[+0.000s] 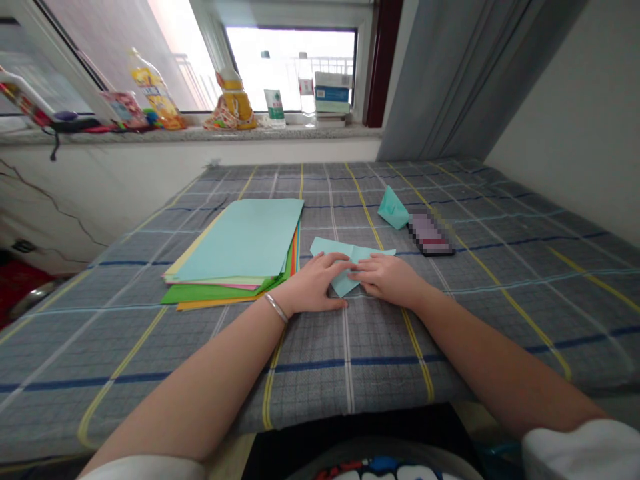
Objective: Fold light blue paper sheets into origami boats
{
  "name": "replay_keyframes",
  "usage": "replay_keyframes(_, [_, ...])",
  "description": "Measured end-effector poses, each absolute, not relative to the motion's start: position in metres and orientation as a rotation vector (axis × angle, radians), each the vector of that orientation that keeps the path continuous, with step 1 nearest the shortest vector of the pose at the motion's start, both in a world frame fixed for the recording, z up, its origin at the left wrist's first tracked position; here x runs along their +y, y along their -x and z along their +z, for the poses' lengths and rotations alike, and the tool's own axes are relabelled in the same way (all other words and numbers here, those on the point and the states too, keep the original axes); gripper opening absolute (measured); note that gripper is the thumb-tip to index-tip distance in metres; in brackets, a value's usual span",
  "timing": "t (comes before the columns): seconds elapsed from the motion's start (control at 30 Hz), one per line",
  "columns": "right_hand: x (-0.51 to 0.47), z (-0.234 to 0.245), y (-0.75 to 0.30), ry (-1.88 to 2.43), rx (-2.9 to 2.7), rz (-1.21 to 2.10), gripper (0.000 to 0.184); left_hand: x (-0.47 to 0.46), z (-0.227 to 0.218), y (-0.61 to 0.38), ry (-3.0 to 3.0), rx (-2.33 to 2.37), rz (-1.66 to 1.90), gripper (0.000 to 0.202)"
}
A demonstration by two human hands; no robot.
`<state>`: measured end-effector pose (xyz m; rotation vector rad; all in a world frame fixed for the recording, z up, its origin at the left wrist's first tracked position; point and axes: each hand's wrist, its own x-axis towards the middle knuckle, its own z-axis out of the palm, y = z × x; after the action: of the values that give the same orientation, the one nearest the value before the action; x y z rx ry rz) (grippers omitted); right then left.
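Observation:
A light blue piece of folded paper lies on the checked cloth in front of me, its wide edge away from me and a point towards me. My left hand, with a silver bangle at the wrist, lies over its left part, fingers stretched out on the paper. From the right, my right hand rests on the paper with extended fingers that meet the left fingertips near the middle crease. Both hands press down flat rather than grip. Some of the paper is hidden beneath the fingers.
Left of my hands lies a stack of coloured paper, light blue on top. A folded light blue paper shape stands beyond my right hand, beside a phone. Bottles, a tube and boxes line the windowsill.

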<state>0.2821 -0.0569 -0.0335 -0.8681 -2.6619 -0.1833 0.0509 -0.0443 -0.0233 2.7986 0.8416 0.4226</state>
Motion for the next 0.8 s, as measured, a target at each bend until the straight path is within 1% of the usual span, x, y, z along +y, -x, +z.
replay_keyframes(0.07, [-0.058, -0.030, -0.282, 0.935, -2.623, -0.197, 0.025, -0.045, -0.017, -0.052, -2.891, 0.776, 0.477, 0.060])
replay_keyframes(0.17, [-0.061, -0.027, -0.282, 1.036, -2.526, -0.208, 0.026, -0.046, -0.012, -0.054, -3.028, 0.810, 0.587, 0.027])
replay_keyframes(0.2, [-0.062, -0.026, -0.282, 1.070, -2.487, -0.217, 0.027, -0.046, -0.012, -0.054, -3.064, 0.837, 0.640, 0.019])
replay_keyframes(0.23, [-0.063, -0.026, -0.282, 1.103, -2.447, -0.227, 0.027, -0.046, -0.012, -0.055, -3.087, 0.864, 0.701, 0.017])
replay_keyframes(0.33, [-0.065, -0.026, -0.280, 1.179, -2.319, -0.229, 0.025, -0.048, -0.016, -0.057, -3.060, 0.956, 0.916, 0.019])
replay_keyframes(0.43, [-0.067, -0.025, -0.275, 1.162, -2.190, -0.146, 0.019, -0.049, -0.020, -0.061, -2.961, 1.027, 1.080, 0.020])
replay_keyframes(0.57, [-0.069, -0.023, -0.268, 1.025, -2.146, -0.049, 0.013, -0.050, -0.023, -0.065, -2.921, 1.014, 1.140, 0.021])
replay_keyframes(0.8, [-0.069, -0.023, -0.264, 0.961, -2.189, -0.077, 0.011, -0.048, -0.023, -0.064, -2.859, 0.855, 1.163, 0.018])
